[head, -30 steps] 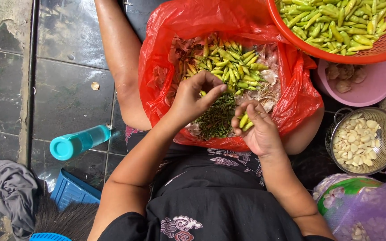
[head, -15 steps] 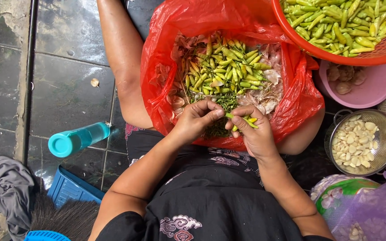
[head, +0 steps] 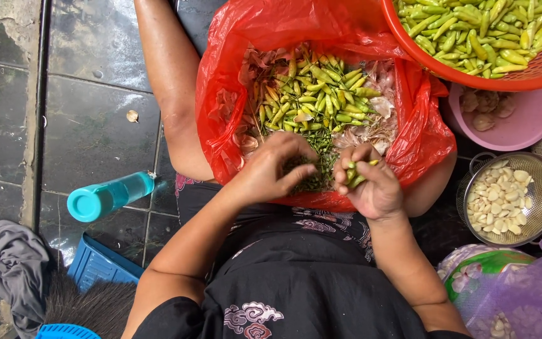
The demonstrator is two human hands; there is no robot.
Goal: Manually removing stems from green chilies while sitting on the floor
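Note:
A red plastic bag lies open on my lap, filled with green chili peppers, garlic skins and a dark heap of plucked stems. My left hand hovers over the stem heap at the bag's near edge, fingers pinched together; what it pinches is too small to tell. Beside it, my right hand is closed around a few green chilies.
An orange basket of green chilies sits at the top right, above a pink bowl. A metal colander of peeled garlic cloves is at the right. A teal bottle, blue crate and grey cloth lie left.
My left hand has drawn back from the chili pile to the stem heap near my right hand. My right hand has stayed at the bag's near edge, holding chilies.

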